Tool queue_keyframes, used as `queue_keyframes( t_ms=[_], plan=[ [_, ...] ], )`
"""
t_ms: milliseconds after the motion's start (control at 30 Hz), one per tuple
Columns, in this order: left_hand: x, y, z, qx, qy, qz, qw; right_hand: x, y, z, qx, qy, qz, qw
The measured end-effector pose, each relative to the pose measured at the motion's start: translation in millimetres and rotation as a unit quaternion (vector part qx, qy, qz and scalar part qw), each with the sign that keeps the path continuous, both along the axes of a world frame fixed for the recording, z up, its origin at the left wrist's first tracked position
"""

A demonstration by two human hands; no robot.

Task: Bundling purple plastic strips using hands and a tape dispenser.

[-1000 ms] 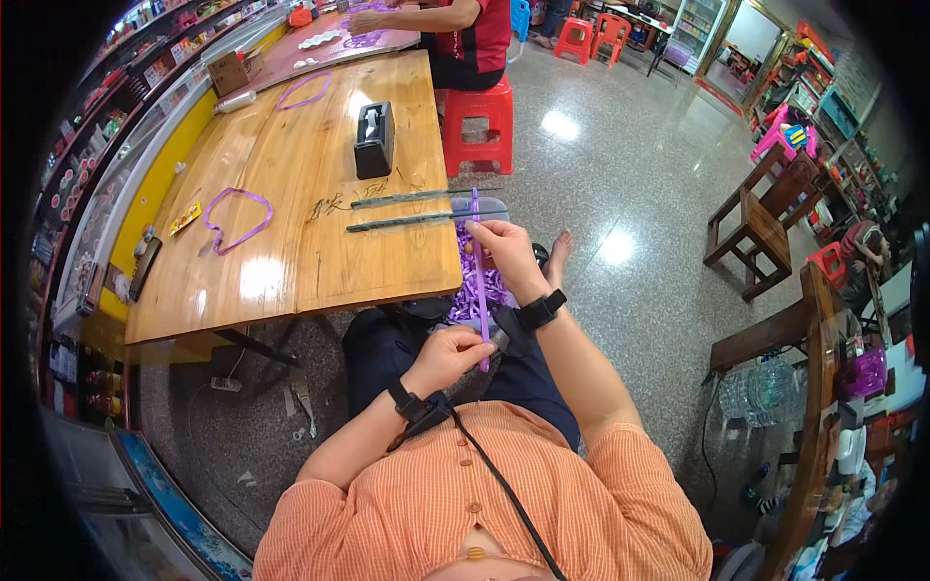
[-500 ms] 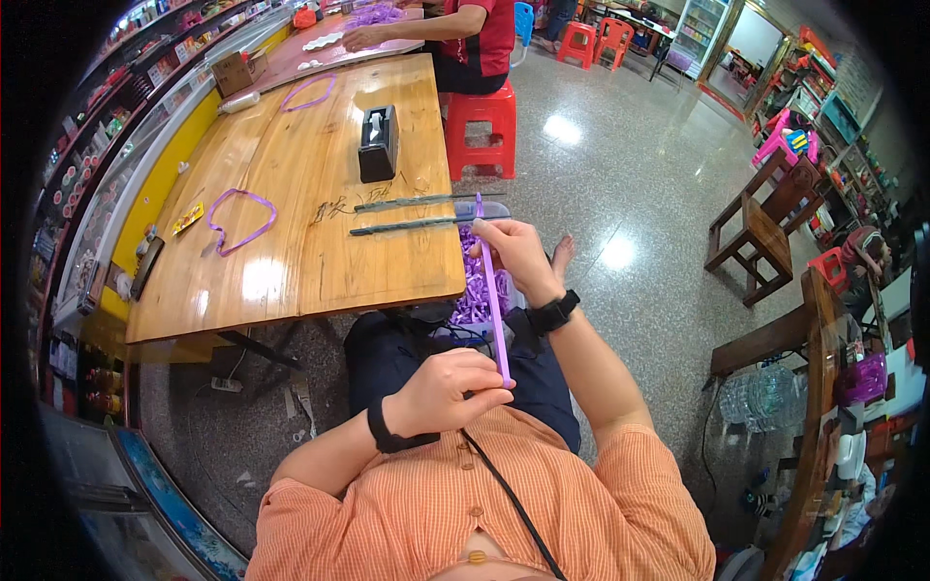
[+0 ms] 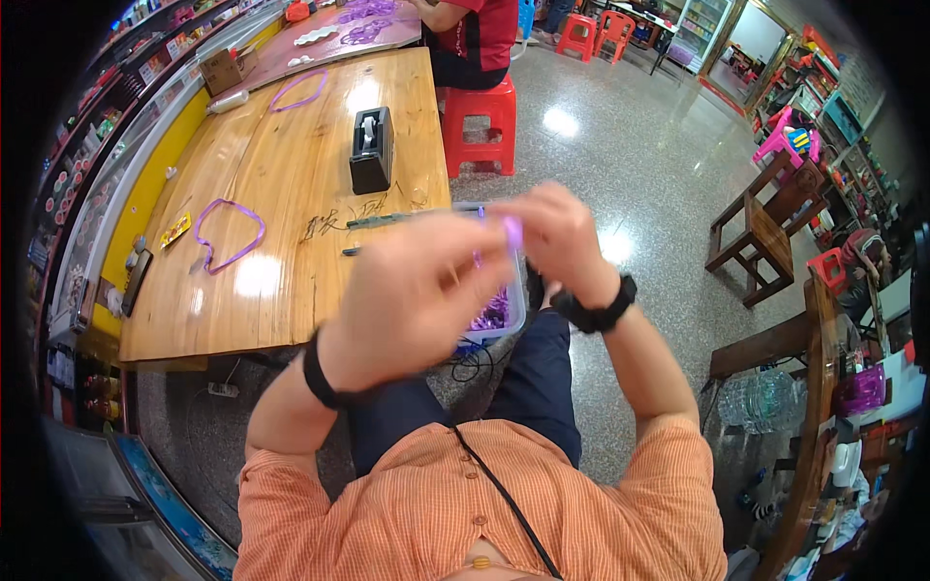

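Both of my hands are raised in front of me over the table's near right corner, blurred by motion. My left hand (image 3: 412, 290) is closed, its fingertips meeting a short visible part of a thin purple strip (image 3: 512, 235). My right hand (image 3: 562, 237) pinches at the same strip from the other side. The rest of the strip is hidden behind the fingers. Below them, a clear plastic tub (image 3: 516, 315) holds many shiny purple strips (image 3: 492, 312). Beside my left hand, a dark thin bar (image 3: 373, 222) lies on the wooden table (image 3: 291, 165), partly covered.
A black tape dispenser (image 3: 372, 150) stands on the table. Purple loops (image 3: 230, 235) lie to its left, by a small yellow packet (image 3: 175, 230). A person in red (image 3: 484, 39) sits on a red stool (image 3: 480, 131) at the far table. At right stands a wooden chair (image 3: 765, 223).
Both hands have risen and come together. The strip, stretched lengthwise between them before, now shows only as a short bit between the fingers. The person in red has drawn a hand back.
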State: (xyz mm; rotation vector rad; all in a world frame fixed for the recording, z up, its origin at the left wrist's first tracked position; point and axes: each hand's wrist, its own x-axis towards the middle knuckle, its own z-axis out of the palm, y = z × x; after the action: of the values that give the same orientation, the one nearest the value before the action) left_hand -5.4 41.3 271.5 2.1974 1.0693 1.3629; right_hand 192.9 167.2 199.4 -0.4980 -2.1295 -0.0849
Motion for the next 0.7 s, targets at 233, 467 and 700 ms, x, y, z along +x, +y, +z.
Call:
queue_keyframes(
  t_ms=[233, 467, 700],
  plan=[
    [-13, 94, 9, -0.032, -0.180, 0.038, 0.982, -34, 116, -25, -0.157, 0.002, -0.042, 0.987],
    [-24, 144, -38, -0.152, 0.033, 0.019, 0.988, -40, 145, -86, -0.482, -0.015, -0.041, 0.875],
    [-21, 187, -106, -0.201, 0.303, -0.031, 0.931, -27, 115, -124, -0.781, 0.081, 0.047, 0.618]
  ],
)
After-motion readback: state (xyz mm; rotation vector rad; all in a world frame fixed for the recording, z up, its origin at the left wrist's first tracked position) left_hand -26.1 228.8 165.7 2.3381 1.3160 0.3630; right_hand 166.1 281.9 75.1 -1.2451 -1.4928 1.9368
